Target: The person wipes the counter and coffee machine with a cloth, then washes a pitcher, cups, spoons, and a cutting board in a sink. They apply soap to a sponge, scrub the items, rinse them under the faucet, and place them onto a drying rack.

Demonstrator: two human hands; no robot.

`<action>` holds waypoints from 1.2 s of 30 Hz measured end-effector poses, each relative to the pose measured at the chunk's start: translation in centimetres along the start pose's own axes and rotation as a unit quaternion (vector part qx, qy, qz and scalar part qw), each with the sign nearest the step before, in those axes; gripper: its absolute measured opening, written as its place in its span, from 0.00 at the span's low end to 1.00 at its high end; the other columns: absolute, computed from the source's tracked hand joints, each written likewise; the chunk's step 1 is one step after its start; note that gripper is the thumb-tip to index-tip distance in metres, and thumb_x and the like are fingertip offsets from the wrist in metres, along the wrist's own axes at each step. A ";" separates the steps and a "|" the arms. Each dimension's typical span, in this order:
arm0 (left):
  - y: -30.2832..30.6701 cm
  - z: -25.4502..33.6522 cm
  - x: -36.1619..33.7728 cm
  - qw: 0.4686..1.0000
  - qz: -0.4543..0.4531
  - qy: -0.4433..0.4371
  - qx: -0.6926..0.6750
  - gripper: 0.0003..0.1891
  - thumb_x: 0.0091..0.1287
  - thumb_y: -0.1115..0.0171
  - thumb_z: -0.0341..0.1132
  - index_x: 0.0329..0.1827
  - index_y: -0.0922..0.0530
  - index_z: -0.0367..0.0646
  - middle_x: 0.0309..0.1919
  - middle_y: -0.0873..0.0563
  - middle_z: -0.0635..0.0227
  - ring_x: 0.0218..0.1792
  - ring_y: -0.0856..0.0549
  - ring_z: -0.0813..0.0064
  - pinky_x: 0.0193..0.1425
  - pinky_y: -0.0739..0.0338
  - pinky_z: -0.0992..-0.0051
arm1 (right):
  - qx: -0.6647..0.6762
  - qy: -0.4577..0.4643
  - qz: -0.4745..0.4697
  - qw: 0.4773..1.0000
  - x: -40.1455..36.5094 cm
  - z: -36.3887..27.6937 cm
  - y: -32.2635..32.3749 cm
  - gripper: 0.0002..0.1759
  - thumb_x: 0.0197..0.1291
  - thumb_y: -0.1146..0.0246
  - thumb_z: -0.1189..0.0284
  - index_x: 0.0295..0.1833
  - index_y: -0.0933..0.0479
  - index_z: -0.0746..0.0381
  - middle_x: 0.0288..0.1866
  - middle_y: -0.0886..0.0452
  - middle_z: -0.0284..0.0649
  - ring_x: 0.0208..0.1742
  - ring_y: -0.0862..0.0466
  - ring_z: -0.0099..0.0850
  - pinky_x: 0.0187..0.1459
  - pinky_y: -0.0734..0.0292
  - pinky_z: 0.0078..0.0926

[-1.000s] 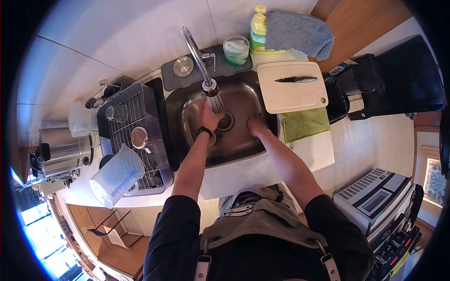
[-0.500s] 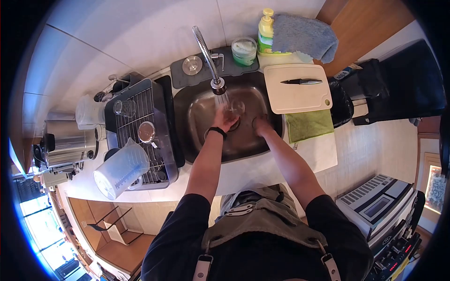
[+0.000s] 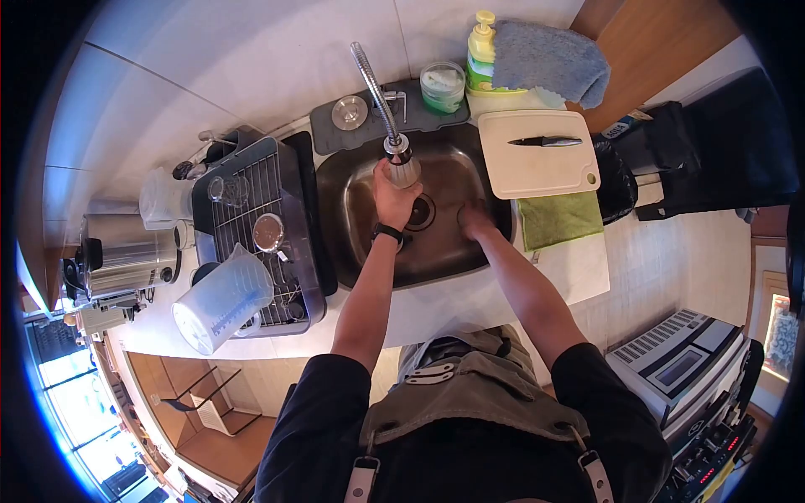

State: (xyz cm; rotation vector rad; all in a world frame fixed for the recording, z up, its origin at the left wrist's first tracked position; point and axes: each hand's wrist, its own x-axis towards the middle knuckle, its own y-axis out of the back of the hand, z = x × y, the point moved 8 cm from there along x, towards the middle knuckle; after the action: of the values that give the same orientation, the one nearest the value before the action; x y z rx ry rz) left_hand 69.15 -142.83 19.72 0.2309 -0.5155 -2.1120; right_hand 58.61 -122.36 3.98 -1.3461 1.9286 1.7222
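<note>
Over the sink [image 3: 352,251], my left hand [image 3: 396,201] is closed around a small clear glass [image 3: 407,174] directly beneath the spray head of the faucet [image 3: 397,149]. Spray and glass blend together there, so the glass's outline is hard to make out. My right hand [image 3: 475,220] is low in the basin by its right wall. Its fingers are dark and in shadow, and I cannot make out whether they hold anything. The round drain [image 3: 419,213] shows between my two hands.
Left of the sink, a dish rack [image 3: 251,210] carries a measuring jug [image 3: 222,302] and glassware. To the right, a knife [image 3: 545,142] lies on a cutting board [image 3: 528,172] above a green cloth [image 3: 560,220]. Behind stand a tub [image 3: 443,88] and soap bottle [image 3: 481,59].
My left hand has moved up and slightly left, bringing the glass closer to the spray head and uncovering the drain. My right hand stays near the right wall of the sink.
</note>
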 end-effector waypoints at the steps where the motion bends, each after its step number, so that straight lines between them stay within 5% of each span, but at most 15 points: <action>1: 0.1 0.2 -0.1 1.000 0.000 0.002 0.005 0.45 0.43 0.22 0.30 0.68 0.35 0.36 0.60 0.22 0.52 0.63 0.23 0.55 0.70 0.30 0.62 | -0.016 0.009 0.005 1.000 -0.1 -0.3 0.1 0.52 0.48 0.27 0.74 0.77 0.48 0.55 0.79 0.48 0.52 0.77 0.37 0.49 0.73 0.33 0.43; 5: -2.1 -5.2 1.1 0.988 -0.057 -0.005 -0.144 0.40 0.49 0.23 0.38 0.66 0.31 0.38 0.60 0.21 0.56 0.62 0.22 0.58 0.68 0.28 0.63 | -0.030 0.007 0.010 0.999 -0.1 -0.2 0.2 0.52 0.48 0.27 0.74 0.77 0.47 0.55 0.78 0.47 0.51 0.76 0.35 0.49 0.72 0.31 0.45; 6: -3.4 -7.0 1.1 0.952 -0.124 0.092 -0.266 0.38 0.51 0.24 0.41 0.65 0.30 0.39 0.60 0.21 0.57 0.62 0.22 0.59 0.67 0.28 0.63 | -0.020 -0.002 0.008 1.000 0.2 0.1 0.0 0.51 0.48 0.28 0.75 0.77 0.47 0.55 0.78 0.47 0.51 0.75 0.34 0.50 0.71 0.30 0.45; 8: -5.9 -9.3 -0.3 0.797 -0.243 0.274 -0.480 0.35 0.55 0.27 0.49 0.63 0.28 0.40 0.60 0.21 0.58 0.60 0.21 0.61 0.64 0.26 0.65 | -0.030 0.001 0.019 0.999 0.5 0.3 -0.3 0.51 0.48 0.28 0.75 0.77 0.47 0.54 0.78 0.47 0.51 0.75 0.34 0.49 0.71 0.30 0.46; 11: -7.3 -10.1 -3.0 0.654 -0.195 0.405 -0.608 0.33 0.60 0.34 0.57 0.60 0.27 0.41 0.58 0.20 0.59 0.56 0.19 0.60 0.61 0.25 0.66 | -0.022 -0.004 0.032 0.999 0.3 0.3 -0.2 0.51 0.49 0.29 0.75 0.77 0.47 0.54 0.78 0.46 0.51 0.76 0.34 0.49 0.71 0.29 0.46; 14: -7.8 -12.5 -2.6 0.693 -0.108 0.417 -0.579 0.33 0.56 0.27 0.48 0.60 0.27 0.39 0.57 0.20 0.58 0.56 0.19 0.61 0.61 0.25 0.65 | -0.020 -0.004 0.023 1.000 -0.4 0.1 0.2 0.51 0.49 0.28 0.75 0.78 0.48 0.54 0.79 0.47 0.52 0.76 0.36 0.50 0.72 0.31 0.45; 17: -6.7 -13.9 0.1 0.929 -0.128 0.224 -0.266 0.38 0.48 0.21 0.39 0.62 0.29 0.38 0.58 0.21 0.56 0.59 0.21 0.61 0.65 0.27 0.64 | -0.022 0.008 0.038 0.999 1.2 0.6 -0.6 0.53 0.49 0.27 0.73 0.78 0.49 0.55 0.80 0.50 0.53 0.77 0.37 0.51 0.73 0.33 0.45; 20: -2.6 -6.8 0.0 0.993 -0.038 0.065 -0.089 0.44 0.41 0.18 0.32 0.64 0.32 0.37 0.60 0.22 0.53 0.63 0.23 0.60 0.68 0.30 0.64 | -0.018 0.007 0.048 0.999 0.6 0.4 -0.5 0.53 0.49 0.27 0.72 0.79 0.49 0.56 0.80 0.50 0.56 0.78 0.39 0.51 0.75 0.36 0.45; 23: -1.7 -5.1 0.9 0.996 -0.058 -0.005 -0.074 0.46 0.42 0.19 0.34 0.66 0.35 0.37 0.60 0.22 0.53 0.63 0.24 0.58 0.68 0.30 0.62 | -0.054 0.037 0.021 0.998 -0.4 -1.3 0.4 0.53 0.47 0.26 0.71 0.77 0.48 0.60 0.78 0.45 0.58 0.78 0.39 0.52 0.74 0.36 0.45; 26: 0.3 -4.0 1.6 0.991 -0.091 0.026 0.097 0.47 0.41 0.19 0.34 0.67 0.37 0.38 0.61 0.24 0.53 0.66 0.27 0.55 0.69 0.31 0.58 | 0.001 0.084 0.047 0.995 -0.4 -3.9 2.0 0.52 0.44 0.24 0.69 0.73 0.45 0.64 0.74 0.38 0.58 0.75 0.36 0.53 0.73 0.34 0.46; 30: 2.0 -11.5 2.9 0.986 -0.044 0.071 0.141 0.50 0.40 0.18 0.34 0.68 0.37 0.39 0.65 0.27 0.53 0.68 0.30 0.50 0.71 0.33 0.55 | 0.157 0.196 0.122 0.960 -2.2 -10.5 5.6 0.50 0.38 0.22 0.70 0.68 0.40 0.66 0.65 0.28 0.56 0.69 0.31 0.56 0.71 0.36 0.49; 33: 3.7 -17.0 3.3 0.969 0.004 0.131 0.211 0.51 0.39 0.18 0.34 0.69 0.38 0.42 0.67 0.30 0.52 0.69 0.31 0.48 0.72 0.33 0.54 | 0.131 0.267 0.192 0.935 -1.5 -14.6 6.8 0.52 0.37 0.23 0.70 0.69 0.43 0.68 0.63 0.27 0.57 0.68 0.32 0.58 0.72 0.39 0.47; 36: 4.3 -20.9 3.1 0.962 0.051 0.128 0.235 0.51 0.41 0.19 0.31 0.71 0.39 0.44 0.70 0.34 0.50 0.70 0.32 0.46 0.75 0.34 0.55 | 0.253 0.227 0.162 0.926 -1.1 -15.3 7.5 0.52 0.37 0.23 0.71 0.69 0.43 0.68 0.63 0.27 0.56 0.69 0.33 0.57 0.74 0.41 0.45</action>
State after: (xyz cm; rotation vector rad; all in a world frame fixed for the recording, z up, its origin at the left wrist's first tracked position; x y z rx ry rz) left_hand 78.02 -153.15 3.04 0.7230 -0.8476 -1.7980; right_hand 59.67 -136.09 14.16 -1.3504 2.7341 0.9298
